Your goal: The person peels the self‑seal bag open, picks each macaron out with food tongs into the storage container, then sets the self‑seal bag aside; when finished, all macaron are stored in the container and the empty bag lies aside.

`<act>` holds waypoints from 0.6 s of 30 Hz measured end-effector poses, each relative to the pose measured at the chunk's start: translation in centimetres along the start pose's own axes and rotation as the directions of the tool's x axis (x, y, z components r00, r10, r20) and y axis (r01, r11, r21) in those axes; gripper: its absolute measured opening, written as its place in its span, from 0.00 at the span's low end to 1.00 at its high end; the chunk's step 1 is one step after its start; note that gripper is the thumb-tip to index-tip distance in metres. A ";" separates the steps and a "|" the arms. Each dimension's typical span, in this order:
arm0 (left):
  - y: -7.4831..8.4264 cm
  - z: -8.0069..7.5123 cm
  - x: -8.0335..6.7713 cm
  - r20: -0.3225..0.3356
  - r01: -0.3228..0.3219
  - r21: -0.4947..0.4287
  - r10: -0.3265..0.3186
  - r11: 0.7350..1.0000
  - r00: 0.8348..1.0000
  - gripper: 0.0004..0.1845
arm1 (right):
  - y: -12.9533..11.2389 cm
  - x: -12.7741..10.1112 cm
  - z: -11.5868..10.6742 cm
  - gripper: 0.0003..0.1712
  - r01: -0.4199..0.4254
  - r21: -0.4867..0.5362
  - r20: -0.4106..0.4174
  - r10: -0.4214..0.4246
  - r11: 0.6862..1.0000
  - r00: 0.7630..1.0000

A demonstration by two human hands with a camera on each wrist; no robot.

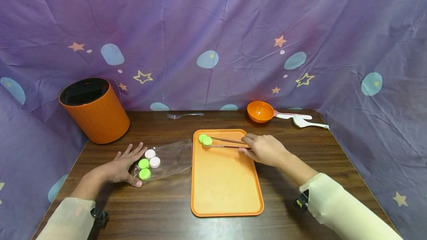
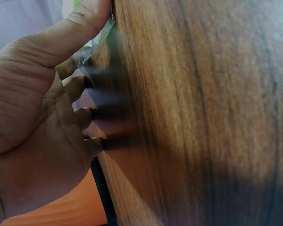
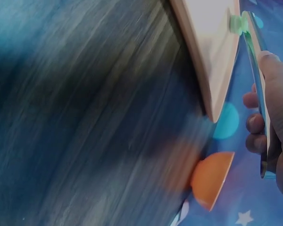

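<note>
A green cap (image 1: 207, 141), small and round, sits pinched between the tips of metal tongs (image 1: 227, 143) at the upper left corner of the orange tray (image 1: 227, 192), with a second green cap (image 1: 202, 138) touching it just behind. The right hand (image 1: 265, 149) is closed around the tongs' handles, fingers curled, a little right of centre in the head view; the right wrist view shows the fingers (image 3: 254, 125) wrapped on the metal. The cap looks like light, stiff plastic with a smooth rim, so it would probably slip from narrow metal tips unless it is squeezed evenly across its widest part and kept level. To the left of the tray lies a clear plastic bag (image 1: 168, 158) holding two more green caps (image 1: 144, 169) and two white ones (image 1: 152, 158). The left hand (image 1: 123, 166) lies flat beside them, fingers straight and spread on the wooden table (image 1: 166, 210), thumb touching the bag's edge. At the upper left stands an orange bin (image 1: 95, 110); along the back edge lie a fork (image 1: 185, 115), an orange bowl (image 1: 260, 111) and a white spoon (image 1: 308, 122).
</note>
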State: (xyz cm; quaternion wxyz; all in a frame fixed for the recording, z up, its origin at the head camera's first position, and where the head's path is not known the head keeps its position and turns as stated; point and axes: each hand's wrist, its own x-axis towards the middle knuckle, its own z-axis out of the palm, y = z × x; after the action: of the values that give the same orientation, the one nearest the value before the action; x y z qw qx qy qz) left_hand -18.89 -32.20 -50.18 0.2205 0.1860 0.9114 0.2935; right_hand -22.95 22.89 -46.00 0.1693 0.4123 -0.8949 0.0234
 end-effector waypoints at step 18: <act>0.2 0.0 -0.1 -0.001 0.012 0.017 -0.012 1.000 1.000 0.75 | 1.8 -0.9 1.3 0.16 -0.073 0.000 0.027 0.073 0.997 0.997</act>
State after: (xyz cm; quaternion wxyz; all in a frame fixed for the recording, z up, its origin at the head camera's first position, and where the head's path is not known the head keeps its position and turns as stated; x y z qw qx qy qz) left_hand -18.74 -32.13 -50.01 0.2204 0.1822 0.9151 0.2844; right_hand -24.09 24.48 -47.31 0.1559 0.3796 -0.9116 0.0243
